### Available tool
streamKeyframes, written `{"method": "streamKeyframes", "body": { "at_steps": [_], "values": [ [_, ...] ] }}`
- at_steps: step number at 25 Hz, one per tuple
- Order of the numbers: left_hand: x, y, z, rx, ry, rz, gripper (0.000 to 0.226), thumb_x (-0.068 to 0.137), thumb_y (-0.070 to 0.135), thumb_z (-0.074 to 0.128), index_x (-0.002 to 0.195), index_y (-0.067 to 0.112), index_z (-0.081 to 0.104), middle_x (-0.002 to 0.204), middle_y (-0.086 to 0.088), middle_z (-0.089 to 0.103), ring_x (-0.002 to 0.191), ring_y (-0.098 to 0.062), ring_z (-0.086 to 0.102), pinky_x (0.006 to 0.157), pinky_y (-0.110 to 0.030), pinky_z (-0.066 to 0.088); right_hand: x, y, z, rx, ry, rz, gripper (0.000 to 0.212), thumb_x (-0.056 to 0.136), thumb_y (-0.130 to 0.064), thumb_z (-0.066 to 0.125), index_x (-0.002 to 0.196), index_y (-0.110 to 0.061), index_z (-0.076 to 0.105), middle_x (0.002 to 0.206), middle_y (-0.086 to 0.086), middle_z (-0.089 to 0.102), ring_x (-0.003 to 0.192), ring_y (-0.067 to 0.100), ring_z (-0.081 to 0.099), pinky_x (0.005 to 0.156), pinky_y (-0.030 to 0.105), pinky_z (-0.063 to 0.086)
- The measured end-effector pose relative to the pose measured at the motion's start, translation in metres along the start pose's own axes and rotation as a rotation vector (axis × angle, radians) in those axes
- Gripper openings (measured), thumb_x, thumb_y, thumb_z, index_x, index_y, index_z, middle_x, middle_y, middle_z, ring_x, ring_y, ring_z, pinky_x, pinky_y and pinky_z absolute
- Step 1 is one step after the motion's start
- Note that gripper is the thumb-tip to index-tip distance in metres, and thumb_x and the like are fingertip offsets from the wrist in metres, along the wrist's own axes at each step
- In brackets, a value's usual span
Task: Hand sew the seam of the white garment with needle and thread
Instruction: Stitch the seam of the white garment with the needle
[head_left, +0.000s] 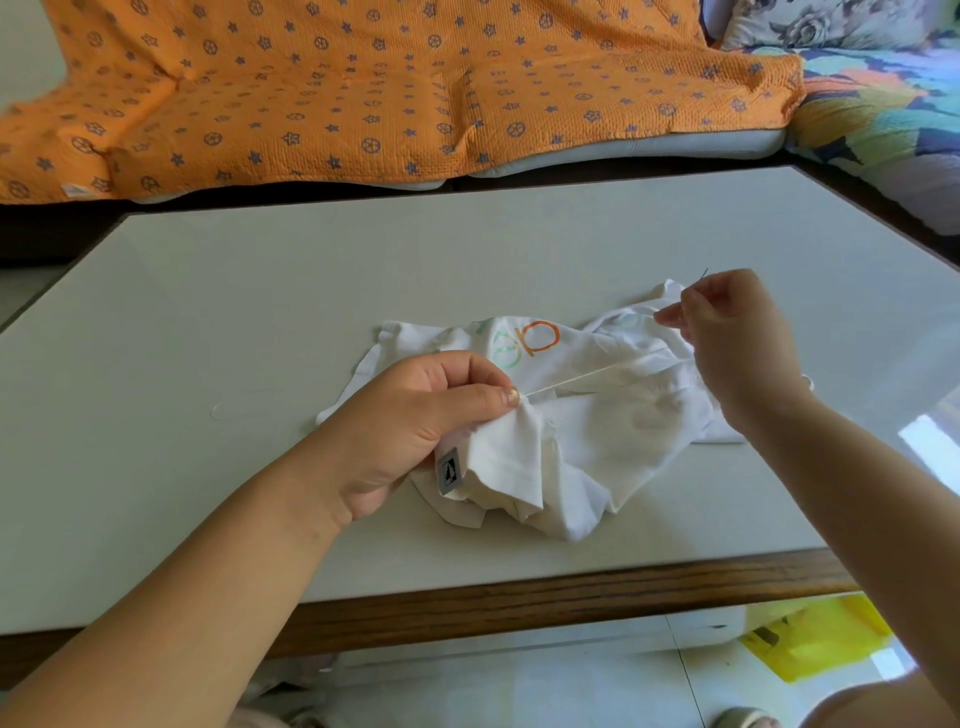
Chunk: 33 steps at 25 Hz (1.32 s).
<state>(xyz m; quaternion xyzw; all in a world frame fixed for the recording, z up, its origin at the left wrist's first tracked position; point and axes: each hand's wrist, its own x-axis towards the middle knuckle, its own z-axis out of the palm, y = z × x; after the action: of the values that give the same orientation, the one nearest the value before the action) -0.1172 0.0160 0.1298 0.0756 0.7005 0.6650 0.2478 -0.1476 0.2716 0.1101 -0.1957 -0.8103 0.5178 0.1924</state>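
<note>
On my desk (260, 312), the white garment (597, 431) lies bunched between my 2 hands. My left hand (415, 415), the nearer, pinches its seam fold. My right hand (737, 338), raised beyond it, pinches the thread (571, 380), which runs taut lower-left to upper-right. The needle is too small to confirm.

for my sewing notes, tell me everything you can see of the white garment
The white garment is soft cloth, crumpled and folded over itself, lying on the pale table near its front edge. It bears orange and green printed letters on top and a small grey label at one hem. The left hand pinches a bunched fold; a pale thread runs taut from that fold toward the right hand, which pinches it above the garment's far end.
</note>
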Motion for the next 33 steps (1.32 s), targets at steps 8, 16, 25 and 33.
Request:
{"method": "streamKeyframes", "body": {
  "at_steps": [8, 16, 25, 33],
  "values": [
    [-0.003, 0.002, -0.002, 0.013, -0.008, 0.016, 0.006, 0.071, 0.026, 0.075, 0.076, 0.026, 0.073, 0.081, 0.0, 0.068, 0.086, -0.028, 0.056, 0.08, -0.043, 0.035, 0.004, 0.005, -0.003, -0.168, 0.037, -0.096, 0.01, 0.099, -0.018, 0.04, 0.1, -0.017, 0.05, 0.085, -0.01, 0.067, 0.083, 0.009, 0.057, 0.061, 0.013, 0.035],
    [-0.003, 0.007, -0.001, 0.056, 0.051, 0.013, 0.013, 0.065, 0.03, 0.073, 0.076, 0.023, 0.075, 0.077, 0.004, 0.071, 0.068, -0.01, 0.065, 0.056, -0.02, 0.053, -0.079, -0.04, 0.01, 0.28, -0.652, -0.059, 0.008, 0.095, -0.006, 0.056, 0.087, -0.007, 0.058, 0.078, 0.006, 0.074, 0.076, 0.017, 0.071, 0.075, 0.03, 0.059],
    [-0.005, 0.007, -0.001, 0.078, 0.072, 0.027, 0.017, 0.066, 0.03, 0.071, 0.079, 0.023, 0.079, 0.084, -0.003, 0.073, 0.081, -0.024, 0.061, 0.069, -0.032, 0.048, -0.102, -0.042, 0.002, -0.007, -0.445, -0.321, 0.008, 0.085, -0.02, 0.061, 0.08, -0.027, 0.061, 0.071, -0.004, 0.068, 0.069, 0.009, 0.066, 0.064, 0.023, 0.051],
    [-0.005, 0.008, 0.0, 0.111, 0.101, 0.003, 0.025, 0.064, 0.037, 0.071, 0.083, 0.024, 0.079, 0.087, -0.004, 0.074, 0.079, -0.021, 0.061, 0.069, -0.032, 0.047, -0.106, -0.048, 0.003, -0.045, -0.61, -0.216, 0.017, 0.087, -0.011, 0.059, 0.082, -0.025, 0.066, 0.047, -0.003, 0.051, 0.046, 0.003, 0.059, 0.05, 0.012, 0.044]
  ]
}}
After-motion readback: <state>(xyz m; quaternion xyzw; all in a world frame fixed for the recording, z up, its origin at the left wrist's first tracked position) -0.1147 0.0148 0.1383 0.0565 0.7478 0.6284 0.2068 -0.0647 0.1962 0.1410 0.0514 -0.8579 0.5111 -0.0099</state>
